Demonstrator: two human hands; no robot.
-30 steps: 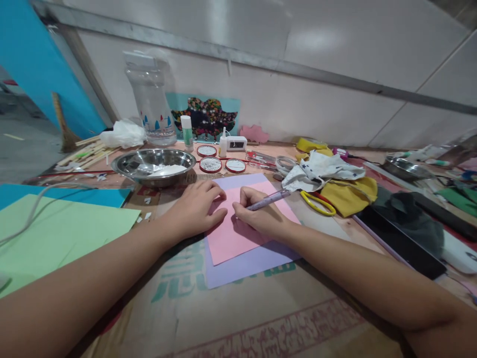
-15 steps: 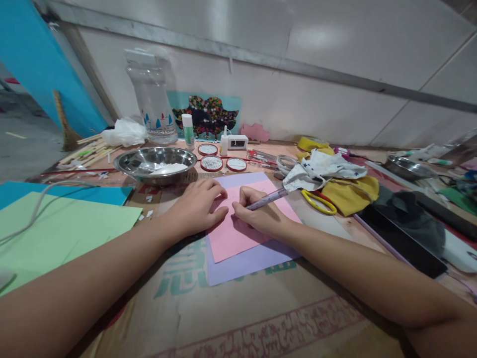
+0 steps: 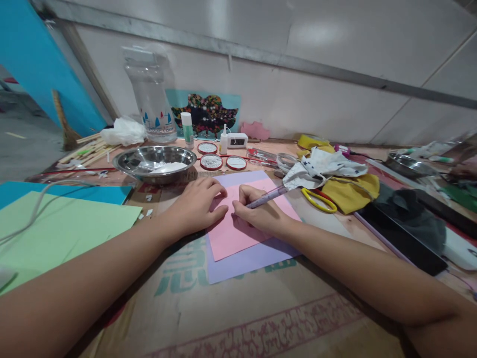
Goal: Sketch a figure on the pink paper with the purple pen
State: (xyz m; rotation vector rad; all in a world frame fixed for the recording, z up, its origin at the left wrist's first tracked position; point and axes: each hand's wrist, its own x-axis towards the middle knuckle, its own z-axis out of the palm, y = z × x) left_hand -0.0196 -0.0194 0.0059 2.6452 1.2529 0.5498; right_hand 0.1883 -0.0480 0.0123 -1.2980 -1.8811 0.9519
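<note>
pink rectangular paper sheet [image 3: 233,243] lies on lilac paper [image 3: 238,271] near the far edge of brown cardboard [image 3: 194,318]; left hand [image 3: 199,209] palm-down over its left edge, thumb spread; right hand [image 3: 263,213], curled, pinches a slim purple pen [image 3: 266,197]

From head height we look forward and down, close over the pink paper [image 3: 231,241], with the pale wall [image 3: 328,74] facing us.

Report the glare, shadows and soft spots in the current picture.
Head view: pale glare high on the wall; head view, middle: a soft shadow on the pink paper by the right hand; head view, right edge: the green item looks blurred, its outline hard to make out.
</note>
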